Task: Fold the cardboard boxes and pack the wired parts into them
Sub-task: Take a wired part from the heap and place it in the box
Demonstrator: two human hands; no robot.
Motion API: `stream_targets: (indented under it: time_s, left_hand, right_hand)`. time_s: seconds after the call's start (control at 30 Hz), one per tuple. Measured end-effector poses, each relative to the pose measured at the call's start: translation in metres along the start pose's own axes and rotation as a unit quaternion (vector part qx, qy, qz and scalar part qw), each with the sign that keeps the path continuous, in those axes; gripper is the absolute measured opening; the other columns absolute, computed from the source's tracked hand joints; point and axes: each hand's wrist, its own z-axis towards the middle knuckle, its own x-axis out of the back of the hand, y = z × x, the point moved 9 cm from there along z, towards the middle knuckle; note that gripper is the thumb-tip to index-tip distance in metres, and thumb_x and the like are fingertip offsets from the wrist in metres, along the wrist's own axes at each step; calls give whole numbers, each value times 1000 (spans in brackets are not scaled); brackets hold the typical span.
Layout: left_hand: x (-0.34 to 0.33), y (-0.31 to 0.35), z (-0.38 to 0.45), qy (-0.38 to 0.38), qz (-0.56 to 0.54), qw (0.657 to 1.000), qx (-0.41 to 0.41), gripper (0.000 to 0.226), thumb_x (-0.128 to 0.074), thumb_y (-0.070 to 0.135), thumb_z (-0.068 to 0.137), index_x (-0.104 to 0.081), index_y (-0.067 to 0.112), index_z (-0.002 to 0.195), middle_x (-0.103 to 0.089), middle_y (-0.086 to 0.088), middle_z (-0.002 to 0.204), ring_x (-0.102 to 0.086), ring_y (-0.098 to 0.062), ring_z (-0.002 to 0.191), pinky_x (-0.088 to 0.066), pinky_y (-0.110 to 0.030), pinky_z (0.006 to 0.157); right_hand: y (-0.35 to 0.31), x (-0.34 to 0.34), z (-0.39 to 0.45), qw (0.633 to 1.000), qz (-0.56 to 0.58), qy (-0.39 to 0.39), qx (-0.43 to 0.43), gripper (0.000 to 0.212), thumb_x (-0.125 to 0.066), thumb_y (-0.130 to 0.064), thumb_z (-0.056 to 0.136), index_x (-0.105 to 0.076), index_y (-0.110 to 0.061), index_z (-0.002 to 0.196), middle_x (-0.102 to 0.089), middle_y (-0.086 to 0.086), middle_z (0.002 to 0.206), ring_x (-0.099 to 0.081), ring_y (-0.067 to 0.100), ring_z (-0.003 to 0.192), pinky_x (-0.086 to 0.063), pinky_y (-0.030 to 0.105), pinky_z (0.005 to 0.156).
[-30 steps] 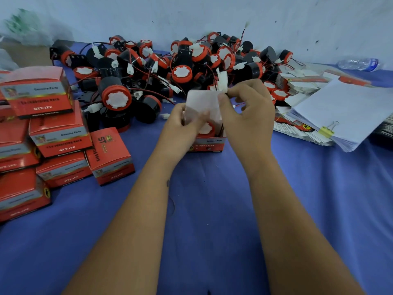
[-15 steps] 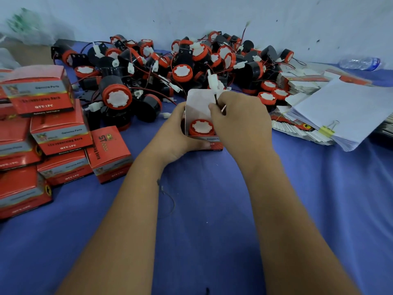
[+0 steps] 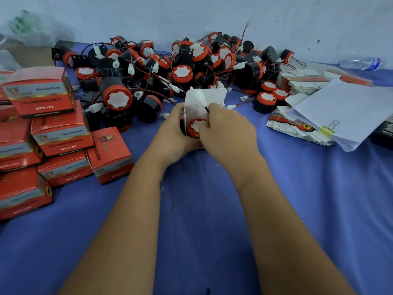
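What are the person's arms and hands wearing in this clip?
Nothing visible: both forearms are bare to the frame's lower edge, no sleeves or gloves. The left hand and right hand show no rings, watch or bands.

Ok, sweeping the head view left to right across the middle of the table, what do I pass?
Stack of closed red boxes → left hand gripping the open box → right hand pushing the wired part into it → clipped paper stack.

We see glossy red cardboard boxes (image 3: 61, 137), black-and-red plastic parts (image 3: 116, 96), matt blue cloth (image 3: 212, 209) over worktop, white paper stack (image 3: 348, 111), yellow metal clip (image 3: 326, 129).
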Motion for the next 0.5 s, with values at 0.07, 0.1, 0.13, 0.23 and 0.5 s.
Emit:
stream_targets:
  time_s: [0.07,0.1,0.13,0.23,0.5]
  left_hand:
    - [0,0,0,3,-2,1000,3,75,-88,10,68,-48,20,132,-67,13,111,-65,6,92,-50,-10,71]
    - [-1,1,0,3,0,1000,2,77,-88,12,69,-47,21,133,-66,14,114,-65,6,96,-50,-11,74]
    - [-3,2,0,0,6,1000,0,78,-88,14,70,-45,22,135,-65,14,117,-64,5,101,-52,-13,79]
    - [-10,3,-1,-23,4,1000,6,74,-82,16,79,-40,27,140,-62,13,125,-62,-1,111,-53,-20,88]
    - [-6,-1,2,32,-48,997,49,33,-59,21,96,-49,31,126,-65,10,118,-63,-9,108,-52,-31,91]
  right_hand:
    - [7,-4,0,996,84,-19,-29,17,-48,-22,88,-37,-17,76,-41,-5,65,-35,15,56,-21,31,49]
    - [9,-4,0,990,134,-20,-45,16,-50,-22,86,-40,-17,74,-44,-4,65,-38,17,58,-23,31,50]
    - [12,-4,-1,982,177,-19,-60,12,-51,-21,84,-45,-15,75,-46,-4,66,-42,19,61,-27,31,50]
    - [15,-3,-3,972,219,-14,-80,13,-53,-20,80,-56,-10,89,-52,-6,70,-48,18,67,-33,31,52]
    - [13,-6,-3,983,164,-6,-80,17,-47,-15,87,-39,-19,72,-49,-4,68,-43,15,60,-28,31,49]
